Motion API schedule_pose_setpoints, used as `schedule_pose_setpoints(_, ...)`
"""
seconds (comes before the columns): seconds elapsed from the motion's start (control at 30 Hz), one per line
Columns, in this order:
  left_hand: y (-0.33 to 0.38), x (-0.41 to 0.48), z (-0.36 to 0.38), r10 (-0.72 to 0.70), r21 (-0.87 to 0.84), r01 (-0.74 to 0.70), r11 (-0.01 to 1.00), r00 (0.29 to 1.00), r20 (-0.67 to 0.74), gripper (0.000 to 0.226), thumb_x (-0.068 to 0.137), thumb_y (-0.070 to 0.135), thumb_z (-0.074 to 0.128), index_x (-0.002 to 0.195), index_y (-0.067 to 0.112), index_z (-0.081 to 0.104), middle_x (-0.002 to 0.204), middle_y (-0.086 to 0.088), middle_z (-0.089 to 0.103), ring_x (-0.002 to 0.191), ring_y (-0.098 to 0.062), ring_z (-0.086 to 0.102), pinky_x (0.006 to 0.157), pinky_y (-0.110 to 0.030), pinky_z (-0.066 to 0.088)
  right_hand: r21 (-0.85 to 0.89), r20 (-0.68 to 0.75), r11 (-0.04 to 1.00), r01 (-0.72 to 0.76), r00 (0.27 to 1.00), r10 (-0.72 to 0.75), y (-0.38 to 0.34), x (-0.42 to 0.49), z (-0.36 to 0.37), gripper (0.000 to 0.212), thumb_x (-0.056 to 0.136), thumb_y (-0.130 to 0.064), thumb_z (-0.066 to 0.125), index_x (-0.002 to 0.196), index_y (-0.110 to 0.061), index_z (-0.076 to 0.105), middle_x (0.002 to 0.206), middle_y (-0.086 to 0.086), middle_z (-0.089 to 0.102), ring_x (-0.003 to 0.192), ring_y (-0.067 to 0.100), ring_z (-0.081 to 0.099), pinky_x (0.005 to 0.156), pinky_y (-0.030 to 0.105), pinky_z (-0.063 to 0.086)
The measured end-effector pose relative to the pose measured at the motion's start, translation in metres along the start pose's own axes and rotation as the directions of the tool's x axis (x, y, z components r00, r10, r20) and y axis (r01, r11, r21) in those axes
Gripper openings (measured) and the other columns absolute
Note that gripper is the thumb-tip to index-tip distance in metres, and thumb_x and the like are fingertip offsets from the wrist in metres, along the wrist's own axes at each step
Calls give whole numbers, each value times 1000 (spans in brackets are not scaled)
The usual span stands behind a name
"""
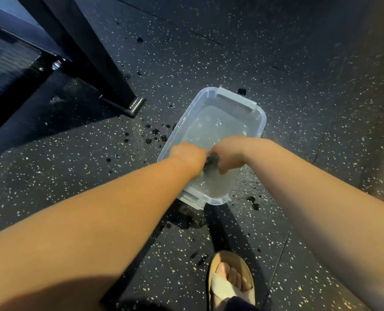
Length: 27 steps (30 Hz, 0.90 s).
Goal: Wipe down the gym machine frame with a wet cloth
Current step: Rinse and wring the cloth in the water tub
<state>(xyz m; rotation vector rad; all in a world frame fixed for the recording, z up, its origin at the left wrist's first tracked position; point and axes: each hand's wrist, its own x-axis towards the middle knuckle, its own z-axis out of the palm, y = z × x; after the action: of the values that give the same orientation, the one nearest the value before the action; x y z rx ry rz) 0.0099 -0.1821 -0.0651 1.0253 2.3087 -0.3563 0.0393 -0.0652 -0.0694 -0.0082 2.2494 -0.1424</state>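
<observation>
1. The black rubber floor (299,63), flecked with pale specks, fills most of the view.
2. The black gym machine frame (78,48) slants across the upper left, and its foot plate (135,105) rests on the floor, near the tub's far left corner but apart from it.
3. A clear plastic tub (261,117) sits on the floor mid-view, holding shallow water (215,129).
4. A foot in a tan sandal (227,257) stands at the bottom edge, nearer than the tub.
5. The left hand (190,157) and right hand (228,154) meet over the tub's near half, both curled tight.
6. The wet cloth (211,160) shows only as a dark wad squeezed between the two fists, probably bunched; both hands grip it above the water.
7. Dark wet spots (156,132) dot the floor just left of the tub.
</observation>
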Motion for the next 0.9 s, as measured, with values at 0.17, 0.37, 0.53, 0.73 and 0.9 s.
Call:
schedule_pose_setpoints(0.17,-16,-19,-24,-109,-366,-9,931,947,-301,37,83,14,60,116,24,46,101,-9,46,95,-33,52,69,-34,40,395,-97,906,151,988,-122,11,-11,-9,85,68,-27,84,139,-17,39,135,-1,52,120,17,50,103,32,40)
schedule_pose_setpoints(0.37,-27,-45,-66,-80,-676,-286,679,887,-456,34,71,7,64,98,26,54,94,3,63,80,-19,57,68,-25,45,856,-253,363,369,910,-329,1,-25,-22,28,64,1,78,81,2,56,70,9,64,62,19,63,63,39,55)
schedule_pose_setpoints(0.53,-47,-52,-48,-326,-906,-350,238,850,-413,34,80,-5,60,102,21,59,96,8,66,84,-2,65,69,-14,52,911,-392,85,404,911,-132,2,-14,-19,42,67,-6,69,106,3,57,100,38,57,84,38,60,73,44,50)
schedule_pose_setpoints(0.73,-26,-43,5,-427,-938,-279,-204,888,-171,19,85,-1,64,97,14,59,97,-4,69,89,-15,66,82,-27,56,882,-402,-308,357,910,-97,-4,-14,-14,18,73,-7,59,91,-6,59,80,12,63,72,21,61,65,35,53)
schedule_pose_setpoints(0.9,-15,-42,14,-341,-994,-106,-11,935,-96,27,75,12,77,83,20,54,91,-1,60,96,-22,64,96,-41,49,873,-285,-365,323,946,156,-2,-12,-14,17,76,-24,66,82,-14,54,68,6,56,58,18,57,56,27,47)
